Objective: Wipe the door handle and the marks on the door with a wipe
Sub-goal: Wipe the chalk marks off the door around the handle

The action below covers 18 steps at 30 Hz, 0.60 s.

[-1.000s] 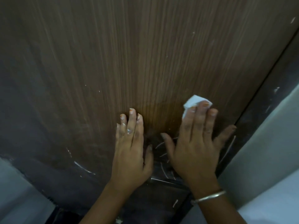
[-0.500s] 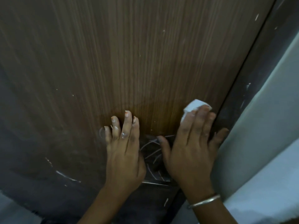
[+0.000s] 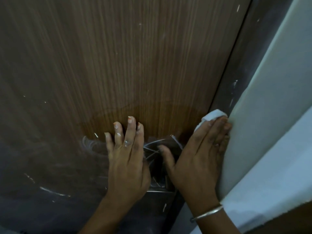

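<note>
Folded white wipe [image 3: 211, 116] at right edge of door [image 3: 118, 65], against dark frame [image 3: 236, 73], above handle plate [image 3: 166, 144].
Right hand [image 3: 199, 157]: fingers straight, close together, pressing wipe flat.
Left hand [image 3: 128, 159]: flat on door, fingers straight, slightly spread.
White marks [image 3: 50, 191] lower left.
Bangle [image 3: 207, 214] on right wrist.

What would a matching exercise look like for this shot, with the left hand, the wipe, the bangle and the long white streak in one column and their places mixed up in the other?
1. left hand
2. wipe
3. bangle
4. long white streak

A. round the wrist of the right hand
B. low on the door, left of both hands
C. flat on the door, fingers straight
D. under the right hand's fingertips, by the frame

Pairs: 1-C, 2-D, 3-A, 4-B
</note>
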Each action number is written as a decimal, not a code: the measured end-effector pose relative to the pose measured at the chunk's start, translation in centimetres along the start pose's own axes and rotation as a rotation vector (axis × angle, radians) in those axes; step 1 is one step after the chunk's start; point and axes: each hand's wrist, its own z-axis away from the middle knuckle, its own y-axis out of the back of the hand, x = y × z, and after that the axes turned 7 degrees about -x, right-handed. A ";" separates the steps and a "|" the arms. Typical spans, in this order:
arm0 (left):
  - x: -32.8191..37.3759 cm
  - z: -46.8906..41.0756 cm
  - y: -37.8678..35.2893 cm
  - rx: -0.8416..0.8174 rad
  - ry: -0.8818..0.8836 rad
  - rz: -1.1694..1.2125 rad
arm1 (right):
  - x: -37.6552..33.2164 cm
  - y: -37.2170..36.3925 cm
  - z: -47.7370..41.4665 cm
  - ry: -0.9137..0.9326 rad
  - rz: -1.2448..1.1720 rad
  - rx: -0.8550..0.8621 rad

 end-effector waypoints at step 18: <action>-0.4 0.8 0.1 -0.024 0.002 0.005 | -0.2 0.4 2.1 -0.048 -0.152 -0.149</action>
